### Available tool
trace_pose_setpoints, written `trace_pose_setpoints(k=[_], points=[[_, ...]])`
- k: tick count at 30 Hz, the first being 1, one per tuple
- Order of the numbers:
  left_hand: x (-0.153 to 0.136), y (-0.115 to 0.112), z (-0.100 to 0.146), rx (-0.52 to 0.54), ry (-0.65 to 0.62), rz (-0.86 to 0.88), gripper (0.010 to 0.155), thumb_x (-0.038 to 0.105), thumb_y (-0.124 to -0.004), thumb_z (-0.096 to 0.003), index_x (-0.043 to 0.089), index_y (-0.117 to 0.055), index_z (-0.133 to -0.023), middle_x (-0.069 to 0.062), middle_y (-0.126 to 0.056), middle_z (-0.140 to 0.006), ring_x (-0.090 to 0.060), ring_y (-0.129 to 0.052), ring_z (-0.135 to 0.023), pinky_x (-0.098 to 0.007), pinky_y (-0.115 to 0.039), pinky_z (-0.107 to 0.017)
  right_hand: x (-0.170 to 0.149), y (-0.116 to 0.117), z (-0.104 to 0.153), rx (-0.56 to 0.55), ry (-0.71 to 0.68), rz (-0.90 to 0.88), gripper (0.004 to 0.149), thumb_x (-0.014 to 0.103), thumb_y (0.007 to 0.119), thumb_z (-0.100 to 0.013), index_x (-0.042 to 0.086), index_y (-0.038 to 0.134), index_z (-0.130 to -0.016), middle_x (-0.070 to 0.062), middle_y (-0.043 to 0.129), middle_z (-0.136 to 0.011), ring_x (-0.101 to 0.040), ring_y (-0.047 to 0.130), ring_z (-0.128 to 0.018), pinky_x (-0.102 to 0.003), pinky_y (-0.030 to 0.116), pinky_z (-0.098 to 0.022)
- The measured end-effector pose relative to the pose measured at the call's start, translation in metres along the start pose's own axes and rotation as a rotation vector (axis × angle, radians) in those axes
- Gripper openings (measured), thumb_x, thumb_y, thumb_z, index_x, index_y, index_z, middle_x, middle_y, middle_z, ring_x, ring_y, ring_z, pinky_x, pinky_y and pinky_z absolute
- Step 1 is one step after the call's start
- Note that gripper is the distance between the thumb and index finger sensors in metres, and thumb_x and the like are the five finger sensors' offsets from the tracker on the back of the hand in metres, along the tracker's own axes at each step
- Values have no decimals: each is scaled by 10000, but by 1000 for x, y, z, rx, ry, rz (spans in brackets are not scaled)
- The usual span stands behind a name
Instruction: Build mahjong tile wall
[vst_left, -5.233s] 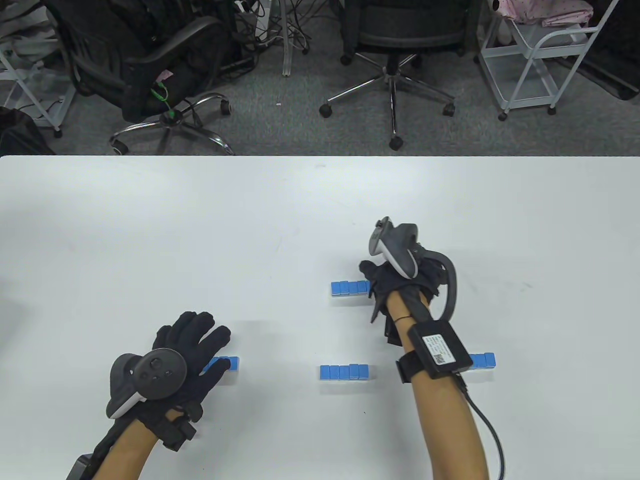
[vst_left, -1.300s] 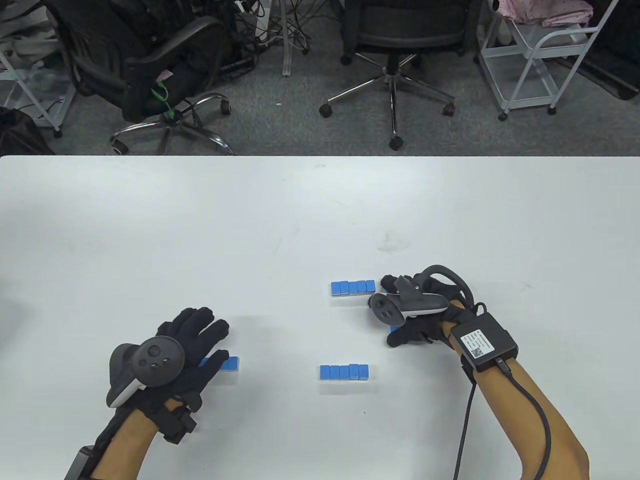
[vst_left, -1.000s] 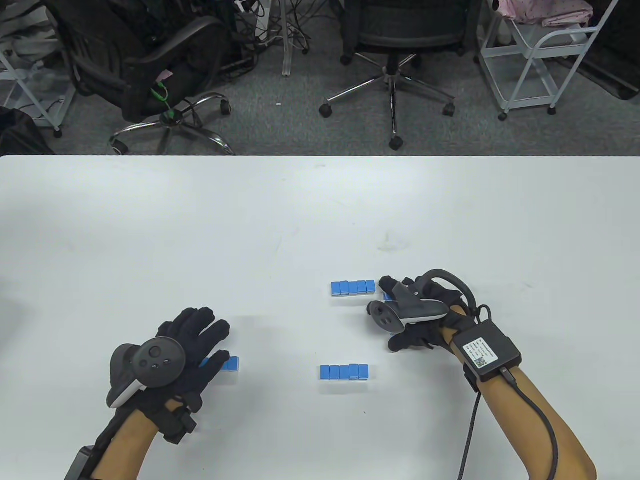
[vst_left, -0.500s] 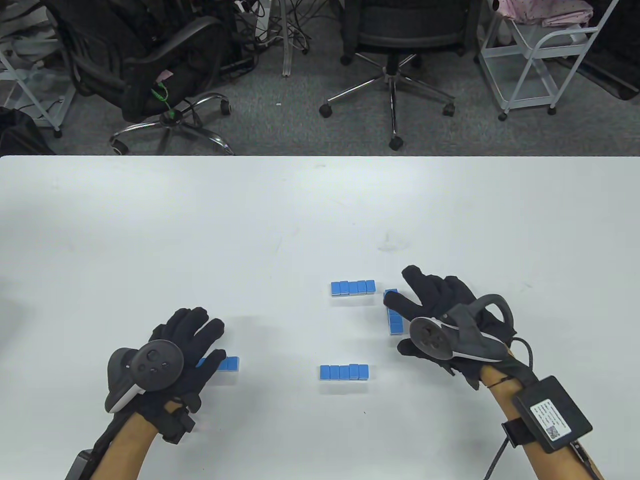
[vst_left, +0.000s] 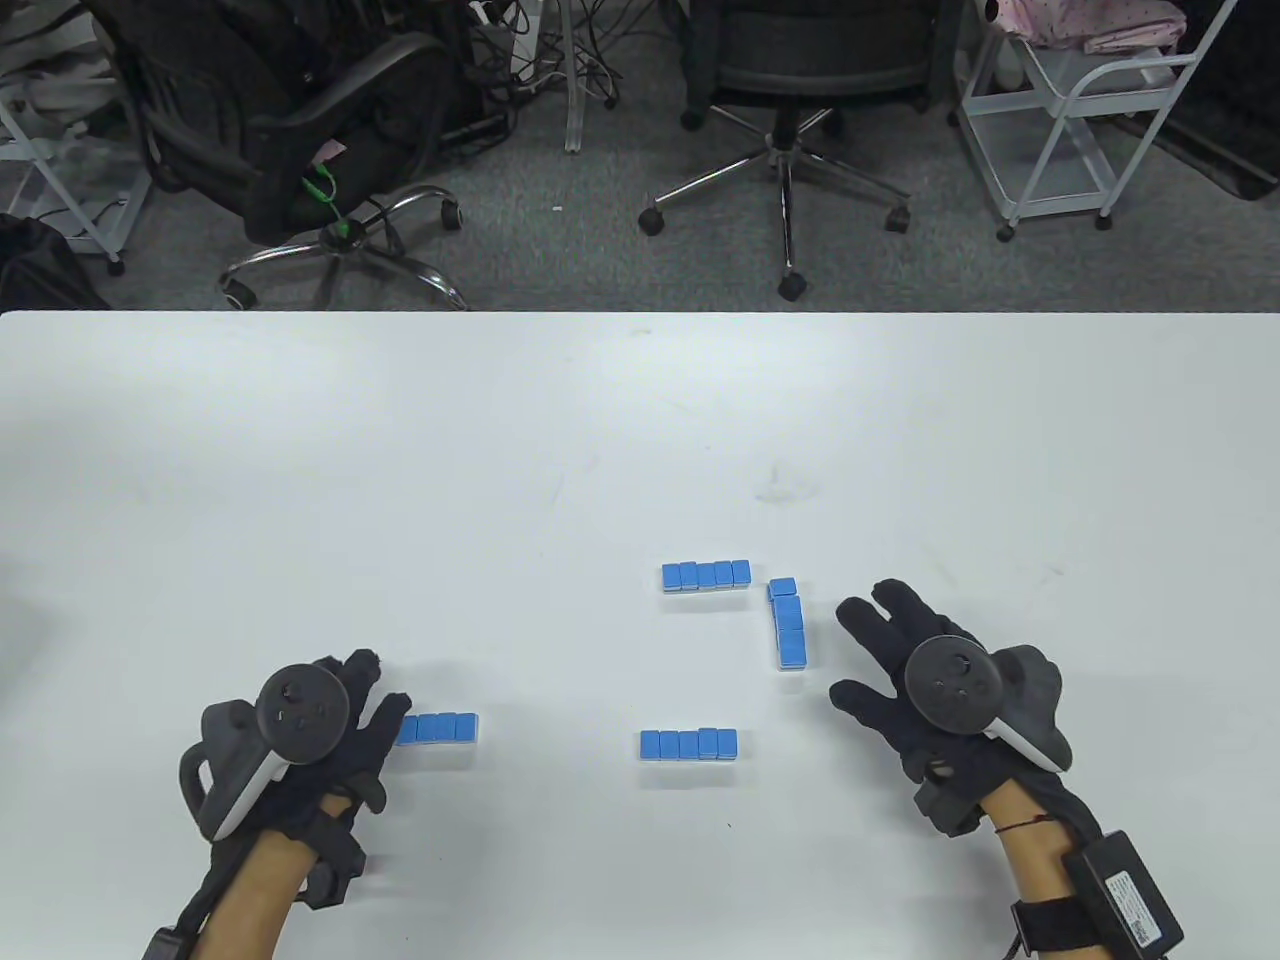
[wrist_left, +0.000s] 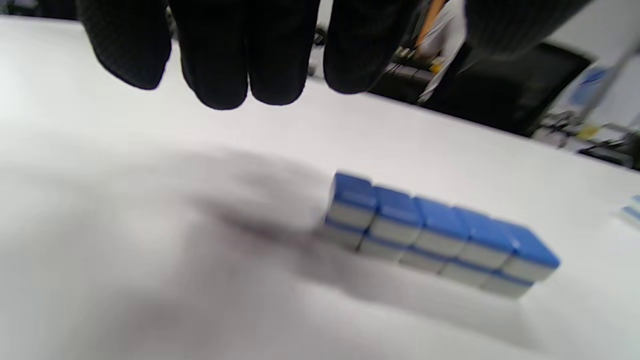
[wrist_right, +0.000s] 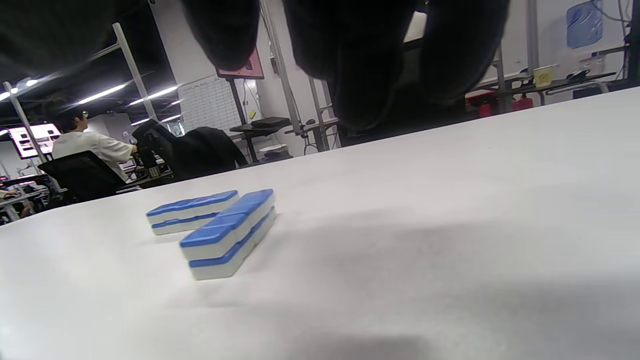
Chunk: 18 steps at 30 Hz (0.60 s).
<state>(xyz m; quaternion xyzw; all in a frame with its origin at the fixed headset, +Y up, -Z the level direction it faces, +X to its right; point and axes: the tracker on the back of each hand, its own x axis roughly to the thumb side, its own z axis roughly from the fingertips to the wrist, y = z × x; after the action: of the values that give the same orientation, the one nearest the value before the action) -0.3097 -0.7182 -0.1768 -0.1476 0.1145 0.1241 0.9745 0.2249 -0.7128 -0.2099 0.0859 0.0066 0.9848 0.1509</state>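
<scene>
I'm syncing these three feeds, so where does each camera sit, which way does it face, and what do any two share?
Table view: overhead, facing down at the white table; both the left hand and the right hand show.
Left wrist view: low, facing the double-layer blue-and-white tile row; fingertips hang above.
Right wrist view: low, facing the turned tile row; fingers above.
Shared: the turned tile row.

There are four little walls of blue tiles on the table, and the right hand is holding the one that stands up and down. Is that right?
Almost. There are four blue tile walls, but the right hand is not holding the upright one. The table view shows bare table between its spread fingers and that wall. In the right wrist view the fingers hang above the table, clear of the tiles.
</scene>
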Motion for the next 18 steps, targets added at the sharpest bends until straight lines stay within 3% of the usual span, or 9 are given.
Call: trace_pose_setpoints(k=[4,10,18], points=[[-5,-21,-8,-193,130,192,828,750,-590,-444,325,-426,-1136,-97,-556,-1153,-435,-613,-1010,-648,-636,-692,-10,2,1,21,36,-36,744,634,698,-311,344,543,-978,-116,543,-1116,-342,786,-907,-626,637,-699],[14,-26,-8,-270,211,243,925,797,-603,-418,318,-287,-1144,-131,-393,-1172,-465,-462,-1035,-744,-589,-666,-17,-2,5,18,60,-58,734,626,697,-318,334,553,-976,-113,558,-1111,-337,794,-902,-623,642,-698],[46,-37,-9,-278,298,145,1002,812,-650,-398,270,-244,-1136,-203,-300,-1142,-522,-419,-1009,-755,-614,-647,-20,-2,6,18,73,-70,734,625,694,-320,329,553,-976,-114,568,-1106,-337,801,-895,-620,649,-692]])
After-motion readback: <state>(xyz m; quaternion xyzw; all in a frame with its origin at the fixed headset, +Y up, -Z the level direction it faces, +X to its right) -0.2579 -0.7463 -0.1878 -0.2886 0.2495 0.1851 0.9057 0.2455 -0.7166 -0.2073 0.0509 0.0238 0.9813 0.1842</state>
